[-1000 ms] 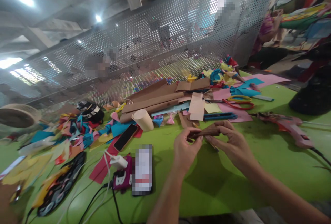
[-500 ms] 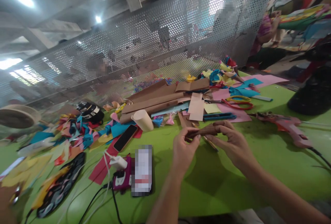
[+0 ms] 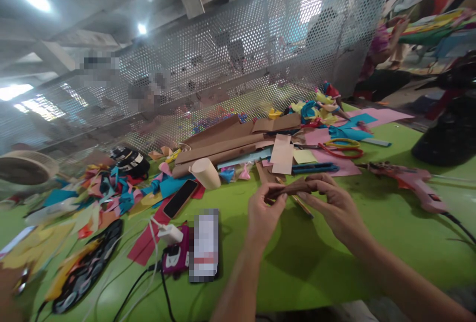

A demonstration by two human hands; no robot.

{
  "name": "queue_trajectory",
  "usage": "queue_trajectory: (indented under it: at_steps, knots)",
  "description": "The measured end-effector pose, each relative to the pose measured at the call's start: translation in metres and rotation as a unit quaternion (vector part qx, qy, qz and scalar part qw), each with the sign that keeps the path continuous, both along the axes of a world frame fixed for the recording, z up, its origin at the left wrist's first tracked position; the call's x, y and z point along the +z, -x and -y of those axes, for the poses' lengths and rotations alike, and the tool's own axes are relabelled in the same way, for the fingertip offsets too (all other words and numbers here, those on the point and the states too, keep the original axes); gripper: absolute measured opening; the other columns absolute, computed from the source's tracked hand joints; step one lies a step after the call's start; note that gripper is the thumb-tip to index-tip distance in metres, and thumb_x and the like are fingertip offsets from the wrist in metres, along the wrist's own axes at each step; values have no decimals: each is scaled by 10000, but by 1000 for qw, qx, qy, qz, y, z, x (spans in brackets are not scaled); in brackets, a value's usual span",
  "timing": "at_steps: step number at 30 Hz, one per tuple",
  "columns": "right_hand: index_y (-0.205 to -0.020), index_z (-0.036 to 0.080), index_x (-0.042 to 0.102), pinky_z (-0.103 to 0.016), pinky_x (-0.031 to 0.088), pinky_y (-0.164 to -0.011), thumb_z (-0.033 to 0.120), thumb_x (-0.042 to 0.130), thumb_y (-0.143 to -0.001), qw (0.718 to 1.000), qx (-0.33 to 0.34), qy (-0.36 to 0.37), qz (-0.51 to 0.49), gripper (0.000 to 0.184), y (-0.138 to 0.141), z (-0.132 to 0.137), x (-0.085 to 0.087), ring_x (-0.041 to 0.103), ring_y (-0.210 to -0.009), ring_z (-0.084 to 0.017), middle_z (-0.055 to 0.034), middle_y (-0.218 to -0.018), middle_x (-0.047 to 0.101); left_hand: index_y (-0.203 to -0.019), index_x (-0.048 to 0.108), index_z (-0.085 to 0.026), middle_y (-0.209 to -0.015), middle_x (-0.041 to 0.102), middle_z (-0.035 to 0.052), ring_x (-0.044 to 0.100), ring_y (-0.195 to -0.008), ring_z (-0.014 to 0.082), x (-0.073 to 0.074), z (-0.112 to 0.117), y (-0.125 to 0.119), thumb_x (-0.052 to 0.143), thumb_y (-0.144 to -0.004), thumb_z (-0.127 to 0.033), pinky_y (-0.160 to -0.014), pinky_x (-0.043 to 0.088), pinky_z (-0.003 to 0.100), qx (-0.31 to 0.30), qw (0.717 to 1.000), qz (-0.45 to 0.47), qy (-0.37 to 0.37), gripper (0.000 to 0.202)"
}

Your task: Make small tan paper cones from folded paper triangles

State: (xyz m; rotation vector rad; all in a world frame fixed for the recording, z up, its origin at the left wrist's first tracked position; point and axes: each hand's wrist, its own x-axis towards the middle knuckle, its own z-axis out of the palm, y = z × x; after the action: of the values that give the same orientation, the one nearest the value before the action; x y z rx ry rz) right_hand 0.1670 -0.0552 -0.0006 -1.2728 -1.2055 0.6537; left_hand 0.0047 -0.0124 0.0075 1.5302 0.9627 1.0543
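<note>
A small folded piece of brown paper (image 3: 295, 187) is held just above the green table (image 3: 297, 272). My left hand (image 3: 266, 213) pinches its left end between thumb and fingers. At the other end, my right hand (image 3: 332, 203) grips it with thumb and fingertips. Below the paper lies a thin pencil-like stick (image 3: 303, 206), partly covered by my hands. A pale paper roll (image 3: 206, 173) stands beyond my left hand, and a pink glue gun (image 3: 416, 183) rests to the right of my right hand.
Scissors (image 3: 342, 147), brown paper sheets (image 3: 223, 148) and coloured scraps (image 3: 126, 195) lie along the back. At left are phones (image 3: 181, 198), a purple power socket (image 3: 176, 257) and cables. A dark bottle-like object (image 3: 446, 134) stands at right. A perforated metal screen (image 3: 238, 59) rises behind.
Both hands stay nearly in place, still holding the brown paper, which has tilted very slightly. In the background at right, a person's hands have shifted.
</note>
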Motion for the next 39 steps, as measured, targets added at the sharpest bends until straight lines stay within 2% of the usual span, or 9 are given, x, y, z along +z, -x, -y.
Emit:
queue_trajectory:
  at_steps: [15,20,23,26,30,39]
  knots:
    - [-746,269,738,-404,471,-871,483,723,-784,999,-18,-8,-31,217,-1,0,2,597,-963,-262,-63,-950,617,-945,720,-179,-877,737,45,647,-766,141,-2,-3,1,664,-798,-156,-709,500,247,8,1000,2,0,159]
    - [-753,280,741,-415,458,-890,511,714,-803,999,-19,-9,-50,239,-2,1,2,589,-1000,-275,-65,-952,621,-1018,739,-183,-966,758,64,660,-803,154,-2,-3,1,671,-813,-190,-761,529,280,-2,1000,15,14,216]
    - [-747,286,743,-415,469,-871,564,745,-765,995,-36,-12,-89,278,-3,-2,-2,590,-966,-271,-60,-948,628,-1049,747,-191,-990,765,64,661,-806,153,-3,-4,2,700,-808,-204,-751,532,275,-1,999,25,20,246]
    - [-739,289,747,-413,494,-841,613,785,-697,989,-57,-3,-138,330,-4,-5,-5,602,-922,-270,-59,-920,642,-1033,753,-187,-965,769,61,653,-776,143,-2,-5,2,741,-783,-200,-724,525,260,3,999,34,33,251]
    - [-727,296,756,-405,505,-823,594,825,-655,983,-56,9,-173,314,-5,-6,-7,613,-901,-267,-54,-899,656,-1001,761,-177,-954,770,66,650,-766,139,-2,-5,3,759,-777,-214,-722,526,256,-2,998,44,44,227]
    - [-720,304,756,-429,519,-817,600,811,-674,987,-46,6,-154,305,-4,-5,-6,624,-906,-282,-63,-902,663,-946,765,-165,-837,743,50,676,-740,151,3,-3,5,755,-799,-325,-719,550,279,8,996,65,62,217]
